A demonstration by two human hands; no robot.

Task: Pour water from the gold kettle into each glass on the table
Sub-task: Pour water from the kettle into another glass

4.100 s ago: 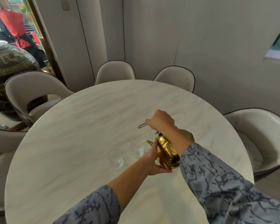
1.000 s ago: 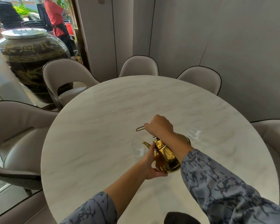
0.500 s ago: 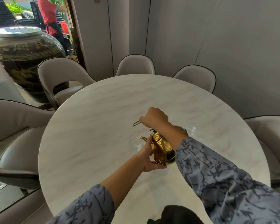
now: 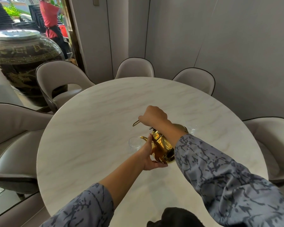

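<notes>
Marble table (image 4: 88, 128): right forearm (image 4: 172, 130) hides far glass (image 4: 192, 128).

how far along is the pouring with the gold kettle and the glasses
Mid-pour. The right hand grips the handle of the shiny gold metal kettle, the left hand steadies its base, and the spout is tipped over the clear glass on the left. A second clear glass stands beyond the right forearm; whether it is filled cannot be told. Left: finish this glass, check the other, set the kettle down.
</notes>
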